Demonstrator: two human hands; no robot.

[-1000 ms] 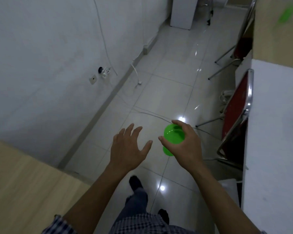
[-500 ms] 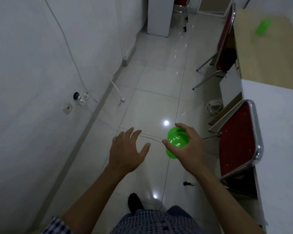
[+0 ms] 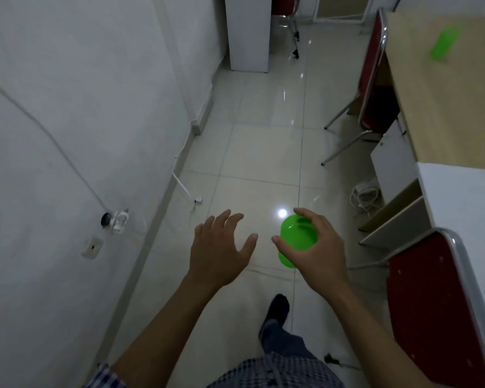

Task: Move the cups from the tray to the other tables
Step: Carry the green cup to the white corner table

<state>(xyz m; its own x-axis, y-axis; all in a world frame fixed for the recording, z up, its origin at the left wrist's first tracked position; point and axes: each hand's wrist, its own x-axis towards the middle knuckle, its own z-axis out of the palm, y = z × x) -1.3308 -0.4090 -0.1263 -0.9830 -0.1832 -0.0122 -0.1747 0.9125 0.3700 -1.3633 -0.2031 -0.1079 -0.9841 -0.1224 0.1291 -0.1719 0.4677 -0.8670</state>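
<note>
My right hand (image 3: 317,249) grips a bright green cup (image 3: 296,236) from the side, its mouth facing up, held over the tiled floor in front of me. Just left of it my left hand (image 3: 219,247) hovers with spread fingers and holds nothing, a small gap from the cup. A second green cup (image 3: 443,44), blurred, stands on the wooden table (image 3: 445,113) at the far right. No tray is in view.
A white wall (image 3: 67,135) with a socket and cable runs along the left. Two red chairs (image 3: 437,312) (image 3: 373,68) stand along the right beside a white table (image 3: 471,208). A coiled cable (image 3: 366,196) lies on the floor. A white cabinet (image 3: 248,32) stands ahead.
I have walked forward down the aisle; the wooden table at the left has gone out of view and the far wooden table is closer. Both hands keep their pose with the cup.
</note>
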